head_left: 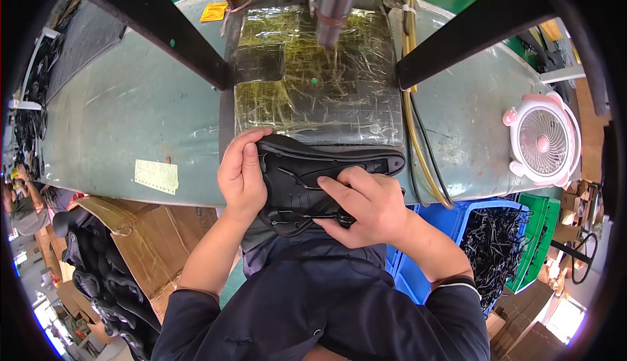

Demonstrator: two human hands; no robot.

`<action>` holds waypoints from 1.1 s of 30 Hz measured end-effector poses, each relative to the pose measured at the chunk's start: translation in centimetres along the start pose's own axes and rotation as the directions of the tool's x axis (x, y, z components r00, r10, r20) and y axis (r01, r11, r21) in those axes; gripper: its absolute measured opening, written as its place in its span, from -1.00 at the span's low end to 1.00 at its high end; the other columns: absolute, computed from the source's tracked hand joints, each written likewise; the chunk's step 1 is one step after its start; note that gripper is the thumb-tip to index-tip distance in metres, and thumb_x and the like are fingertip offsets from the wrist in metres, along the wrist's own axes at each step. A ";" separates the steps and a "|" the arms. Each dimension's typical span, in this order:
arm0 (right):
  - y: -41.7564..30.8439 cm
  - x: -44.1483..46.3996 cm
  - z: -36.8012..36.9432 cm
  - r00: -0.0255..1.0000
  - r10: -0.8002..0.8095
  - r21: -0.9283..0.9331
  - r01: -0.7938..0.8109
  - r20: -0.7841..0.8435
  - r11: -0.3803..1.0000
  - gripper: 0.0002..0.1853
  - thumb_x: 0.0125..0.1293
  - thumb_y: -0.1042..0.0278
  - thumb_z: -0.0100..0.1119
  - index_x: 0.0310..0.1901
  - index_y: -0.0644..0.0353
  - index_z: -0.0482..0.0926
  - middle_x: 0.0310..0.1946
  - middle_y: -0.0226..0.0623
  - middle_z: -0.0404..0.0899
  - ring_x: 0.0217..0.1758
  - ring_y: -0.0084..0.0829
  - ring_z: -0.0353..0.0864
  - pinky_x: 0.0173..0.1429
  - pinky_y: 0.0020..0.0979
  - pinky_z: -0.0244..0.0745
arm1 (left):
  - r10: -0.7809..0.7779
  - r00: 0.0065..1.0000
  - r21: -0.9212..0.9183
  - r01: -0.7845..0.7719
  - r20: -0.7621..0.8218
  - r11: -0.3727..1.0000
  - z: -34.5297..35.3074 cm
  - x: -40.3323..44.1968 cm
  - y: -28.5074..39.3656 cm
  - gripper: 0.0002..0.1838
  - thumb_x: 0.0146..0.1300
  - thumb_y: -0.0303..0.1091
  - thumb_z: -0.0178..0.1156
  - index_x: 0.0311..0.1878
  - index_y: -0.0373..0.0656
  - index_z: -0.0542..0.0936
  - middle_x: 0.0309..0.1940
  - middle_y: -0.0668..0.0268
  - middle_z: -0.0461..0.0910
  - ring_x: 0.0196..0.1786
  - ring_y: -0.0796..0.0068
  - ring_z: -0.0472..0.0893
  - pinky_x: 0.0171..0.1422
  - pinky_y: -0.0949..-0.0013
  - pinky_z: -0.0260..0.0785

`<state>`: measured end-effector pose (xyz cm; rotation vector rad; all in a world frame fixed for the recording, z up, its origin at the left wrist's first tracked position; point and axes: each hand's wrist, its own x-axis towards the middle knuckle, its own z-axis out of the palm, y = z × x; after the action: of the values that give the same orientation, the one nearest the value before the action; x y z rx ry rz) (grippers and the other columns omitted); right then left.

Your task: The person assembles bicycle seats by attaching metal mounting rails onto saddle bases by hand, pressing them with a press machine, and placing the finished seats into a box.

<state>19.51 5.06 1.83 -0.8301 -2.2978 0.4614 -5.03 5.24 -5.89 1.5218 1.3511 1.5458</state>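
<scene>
A black bicycle-saddle-shaped part (294, 194) lies underside up at the table's front edge, its narrow end pointing right. Thin black rails (290, 177) run along its underside. My left hand (243, 175) grips the wide end, with fingers behind the rim and the thumb along it. Over the narrower half, my right hand (369, 207) is bent, its index finger on the upper rail and its thumb by the lower one. Whatever may be under its palm is hidden.
A metal press rod (333, 8) hangs above a tape-covered plate (320, 93). Dark posts (160, 24) stand either side. A pink fan (542, 142) is at right, above a blue bin (493, 250) of black pieces. A cardboard box (153, 243) and more black saddles (108, 276) are at lower left.
</scene>
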 end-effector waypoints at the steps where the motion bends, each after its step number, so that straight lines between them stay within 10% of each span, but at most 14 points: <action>1: 0.0 0.2 -0.1 1.000 -0.006 0.004 0.006 0.000 1.000 -0.33 -0.17 0.19 0.64 0.06 0.26 0.69 -0.28 -0.29 0.52 -0.49 -0.33 0.61 -0.45 -0.34 0.53 | -0.003 1.000 -0.004 0.003 -0.003 1.000 0.0 0.0 0.0 -0.73 0.70 -0.43 -0.05 0.15 -0.37 0.61 0.13 0.06 0.71 0.25 0.31 0.64 0.46 0.27 0.38; 27: 3.3 2.0 0.2 0.971 -0.224 0.116 0.214 0.080 0.970 -0.30 -0.09 0.09 0.64 0.11 0.20 0.63 -0.21 -0.29 0.51 -0.40 -0.27 0.63 -0.43 -0.29 0.54 | 0.084 0.992 0.126 -0.096 0.098 0.987 0.3 0.2 0.9 -0.76 0.50 -0.55 0.13 0.16 -0.30 0.58 0.10 0.06 0.68 0.18 0.14 0.65 0.38 0.21 0.42; 31: 3.9 4.7 -2.4 0.905 -0.376 0.159 0.349 0.198 0.924 -0.30 -0.05 0.09 0.62 0.16 0.15 0.62 -0.18 -0.29 0.51 -0.31 -0.21 0.63 -0.28 -0.23 0.59 | 0.275 0.946 0.281 -0.314 0.170 0.907 -0.6 -1.3 4.5 -0.32 0.04 -0.46 0.47 0.31 -0.26 0.52 0.24 -0.12 0.51 0.27 -0.12 0.53 0.37 0.03 0.39; 33: 3.3 6.2 -4.5 0.892 -0.358 0.129 0.334 0.278 0.934 -0.26 -0.05 0.18 0.60 0.24 0.12 0.60 0.04 -0.19 0.57 0.04 -0.09 0.65 0.09 -0.10 0.62 | 0.296 0.942 0.493 -0.334 0.156 0.804 -0.6 -2.8 4.7 -0.33 0.05 -0.47 0.49 0.29 -0.24 0.54 0.19 -0.10 0.49 0.18 -0.11 0.53 0.28 0.03 0.41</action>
<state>20.28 12.10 6.26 -0.3104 -2.6150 0.5372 -3.98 1.05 -2.48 2.2078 1.6171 1.3518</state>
